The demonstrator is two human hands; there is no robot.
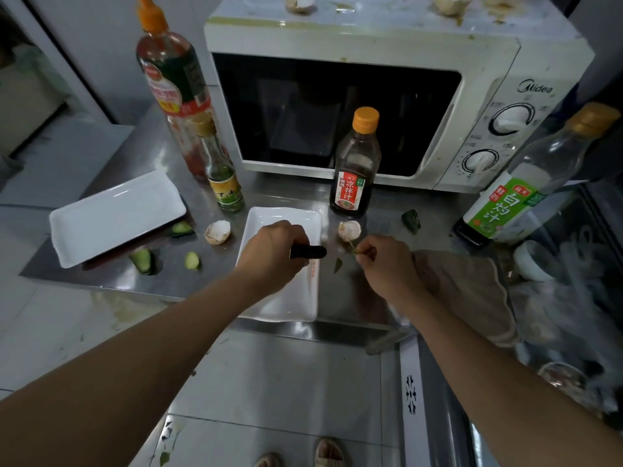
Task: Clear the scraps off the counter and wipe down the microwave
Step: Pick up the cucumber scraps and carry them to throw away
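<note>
- Two eggshells [218, 231] and four cucumber bits [192, 260] lay on the counter [350, 298].
- The left hand [269, 254] gripped a black handle [308, 252], maybe a knife.
- The right hand [384, 264] pinched a thin green stem [353, 247].

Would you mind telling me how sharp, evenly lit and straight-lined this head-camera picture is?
Head view: the wide lens bows the microwave and leans the bottles outward; the centre is sharp, both hands included, while the clear bottle and the clutter at the right edge smear; light is dim, with soft glare on the white tray.
</note>
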